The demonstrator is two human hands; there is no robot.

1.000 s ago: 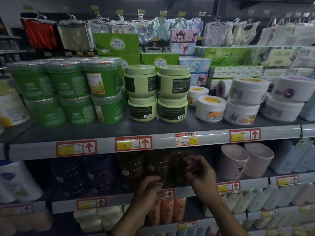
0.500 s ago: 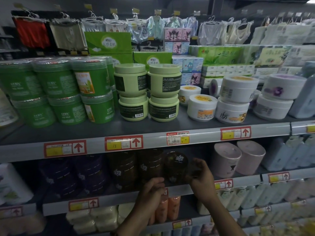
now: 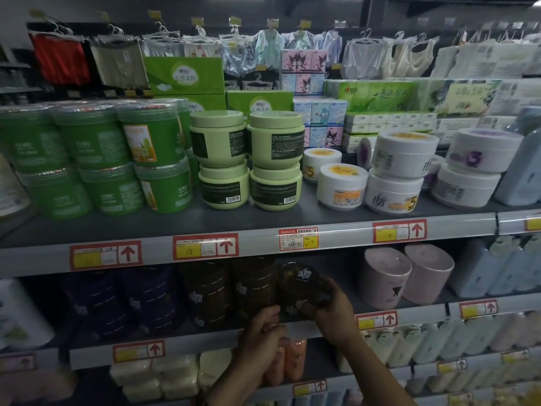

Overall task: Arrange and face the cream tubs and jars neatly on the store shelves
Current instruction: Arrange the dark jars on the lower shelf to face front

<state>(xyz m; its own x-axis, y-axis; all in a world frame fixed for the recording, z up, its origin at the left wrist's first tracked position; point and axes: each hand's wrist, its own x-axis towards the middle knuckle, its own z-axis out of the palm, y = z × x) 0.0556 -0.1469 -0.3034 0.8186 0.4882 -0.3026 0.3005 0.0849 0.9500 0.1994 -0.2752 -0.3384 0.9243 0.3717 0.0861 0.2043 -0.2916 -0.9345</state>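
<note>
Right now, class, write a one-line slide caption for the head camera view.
Right hand grips a tilted dark brown jar at the second shelf, left hand just below it.

Handwritten "15" was on the yellow paper price tag [image 3: 189, 251] under the pale green plastic tubs [image 3: 224, 187]. The white-and-red printed shelf label [image 3: 298, 239] read "Y 9". The white round plastic tub [image 3: 392, 194] carried a big "5", the purple-printed white tub [image 3: 483, 155] a "3". Smaller print was unreadable.
</note>
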